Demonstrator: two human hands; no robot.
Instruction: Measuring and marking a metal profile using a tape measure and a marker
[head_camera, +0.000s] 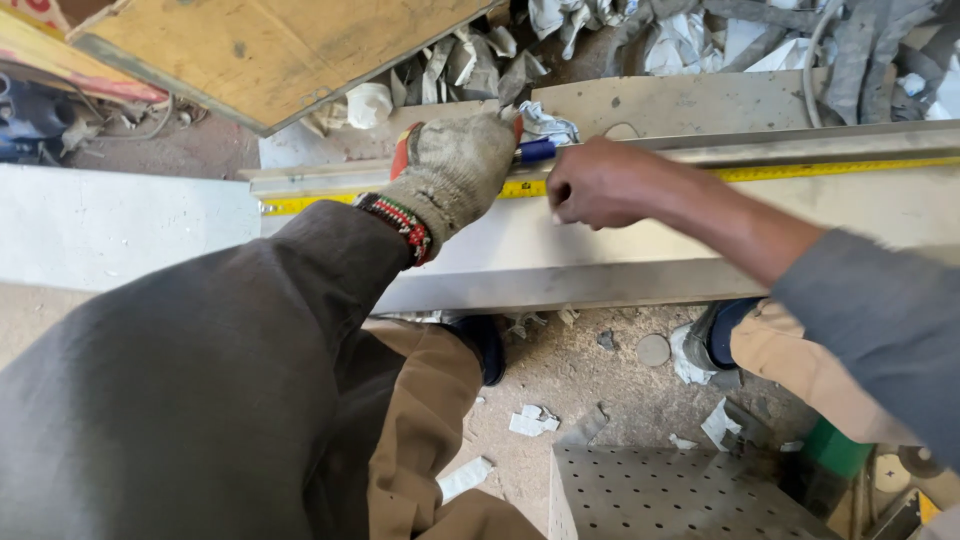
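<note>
Gloved left hand (455, 170) gripping blue-handled tool (536, 150), bare right hand (600, 185) pinching yellow tape (800, 170)

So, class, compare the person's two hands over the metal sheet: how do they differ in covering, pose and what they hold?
The left hand wears a dirty knitted glove with a beaded band at the wrist; the right hand is bare. The left hand grips a blue-handled tool; the right hand's fingers are curled with nothing visibly held. Both rest by the yellow tape measure on the metal sheet.

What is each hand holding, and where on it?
Gloved left hand grips a blue-handled tool by its handle. Bare right hand presses the tape measure; any grasp is hidden.
</note>
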